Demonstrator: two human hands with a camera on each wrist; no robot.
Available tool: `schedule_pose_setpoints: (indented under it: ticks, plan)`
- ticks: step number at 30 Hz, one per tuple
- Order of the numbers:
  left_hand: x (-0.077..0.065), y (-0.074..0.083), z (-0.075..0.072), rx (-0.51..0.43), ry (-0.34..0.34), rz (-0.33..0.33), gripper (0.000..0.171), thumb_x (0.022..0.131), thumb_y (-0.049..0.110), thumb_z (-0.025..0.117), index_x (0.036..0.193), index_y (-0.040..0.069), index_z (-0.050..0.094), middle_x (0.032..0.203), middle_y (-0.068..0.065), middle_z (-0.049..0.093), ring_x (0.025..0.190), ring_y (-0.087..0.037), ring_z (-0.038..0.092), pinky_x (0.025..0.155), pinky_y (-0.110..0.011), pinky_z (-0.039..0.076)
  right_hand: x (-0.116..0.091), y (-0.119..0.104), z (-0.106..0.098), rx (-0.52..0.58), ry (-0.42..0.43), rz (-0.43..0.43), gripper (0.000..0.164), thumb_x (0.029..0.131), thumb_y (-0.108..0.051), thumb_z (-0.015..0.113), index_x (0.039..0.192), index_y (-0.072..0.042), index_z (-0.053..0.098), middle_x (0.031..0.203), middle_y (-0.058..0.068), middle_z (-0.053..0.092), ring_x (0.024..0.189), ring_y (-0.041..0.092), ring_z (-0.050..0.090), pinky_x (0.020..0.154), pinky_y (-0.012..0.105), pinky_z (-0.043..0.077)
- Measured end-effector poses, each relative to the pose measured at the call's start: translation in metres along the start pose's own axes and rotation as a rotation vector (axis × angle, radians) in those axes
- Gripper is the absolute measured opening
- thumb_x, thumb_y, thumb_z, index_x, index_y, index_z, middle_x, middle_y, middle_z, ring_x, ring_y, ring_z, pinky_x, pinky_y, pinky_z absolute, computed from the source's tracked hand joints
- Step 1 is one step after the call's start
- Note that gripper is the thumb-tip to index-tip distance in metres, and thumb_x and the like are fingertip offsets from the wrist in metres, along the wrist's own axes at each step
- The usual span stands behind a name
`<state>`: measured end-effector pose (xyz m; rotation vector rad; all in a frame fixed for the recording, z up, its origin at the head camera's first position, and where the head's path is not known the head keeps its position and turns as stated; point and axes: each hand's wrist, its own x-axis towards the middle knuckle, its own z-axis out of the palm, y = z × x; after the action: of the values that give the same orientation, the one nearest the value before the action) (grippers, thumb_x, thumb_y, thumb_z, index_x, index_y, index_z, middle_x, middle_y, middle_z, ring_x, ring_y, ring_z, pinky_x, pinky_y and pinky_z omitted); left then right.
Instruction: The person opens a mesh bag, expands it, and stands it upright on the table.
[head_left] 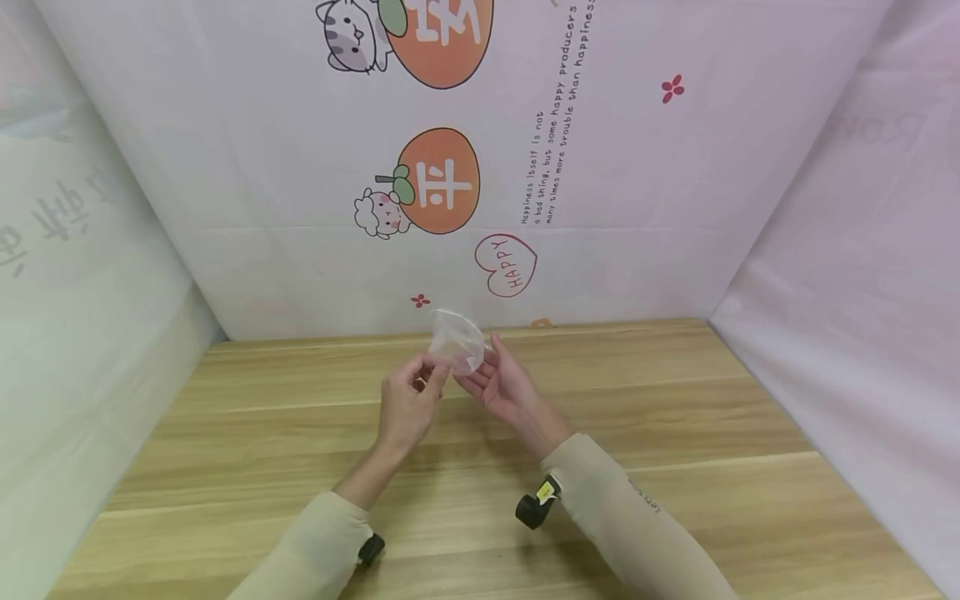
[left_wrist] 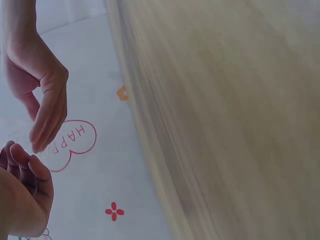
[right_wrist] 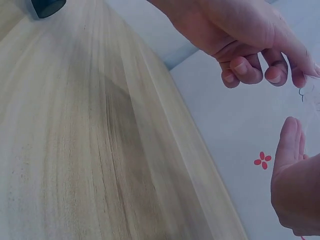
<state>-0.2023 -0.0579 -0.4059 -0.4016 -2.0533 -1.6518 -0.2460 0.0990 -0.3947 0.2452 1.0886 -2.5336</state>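
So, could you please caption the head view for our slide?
Left hand pinching a translucent plastic bag, open right hand alongside, over a woodgrain tabletop.

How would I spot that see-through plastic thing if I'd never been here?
Start at the pale wood-grain table and look toward its far edge, by the white printed backdrop. There, a bare left hand pinches a thin, whitish plastic piece, with the bare right hand beside it. Unlike the opaque hands and backdrop, it's translucent.

Bag [head_left: 454,335]: thin translucent plastic, glossy. Table [head_left: 652,400]: wood-grained, smooth, faint sheen. Backdrop [head_left: 637,192]: matt printed cloth-like sheet. Sleeves [head_left: 618,504]: matt cloth.
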Motion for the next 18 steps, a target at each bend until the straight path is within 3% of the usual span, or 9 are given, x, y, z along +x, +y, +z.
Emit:
schedule_pose_setpoints:
  ticks: [5, 13, 18]
  plan:
    - [0.001, 0.002, -0.004, 0.07, -0.041, 0.003, 0.028, 0.1, 0.029, 0.066, 0.081, 0.009, 0.065, 0.064, 0.0, 0.059, 0.054, -0.013, 0.053, 0.044, -0.024, 0.043, 0.0, 0.0, 0.002, 0.002, 0.017, -0.006, 0.05, 0.109, -0.04, 0.041, 0.133, 0.003, 0.048, 0.097, 0.011, 0.072, 0.087, 0.019, 0.072, 0.083, 0.033, 0.058]
    - [0.0, 0.005, -0.011, 0.139, -0.101, -0.048, 0.026, 0.096, 0.03, 0.071, 0.078, 0.011, 0.066, 0.062, 0.003, 0.056, 0.053, -0.014, 0.049, 0.044, -0.023, 0.038, 0.001, -0.004, 0.003, -0.013, 0.018, 0.004, 0.039, 0.109, -0.035, 0.045, 0.132, -0.004, 0.051, 0.096, 0.01, 0.071, 0.083, 0.017, 0.071, 0.08, 0.03, 0.059]
    - [0.002, 0.001, -0.018, 0.226, -0.221, -0.085, 0.032, 0.093, 0.041, 0.072, 0.076, 0.014, 0.066, 0.064, 0.004, 0.059, 0.058, -0.016, 0.054, 0.048, -0.027, 0.044, 0.002, -0.009, 0.002, -0.059, 0.02, -0.012, 0.033, 0.108, -0.033, 0.046, 0.125, -0.007, 0.055, 0.096, 0.009, 0.07, 0.08, 0.016, 0.07, 0.077, 0.029, 0.059]
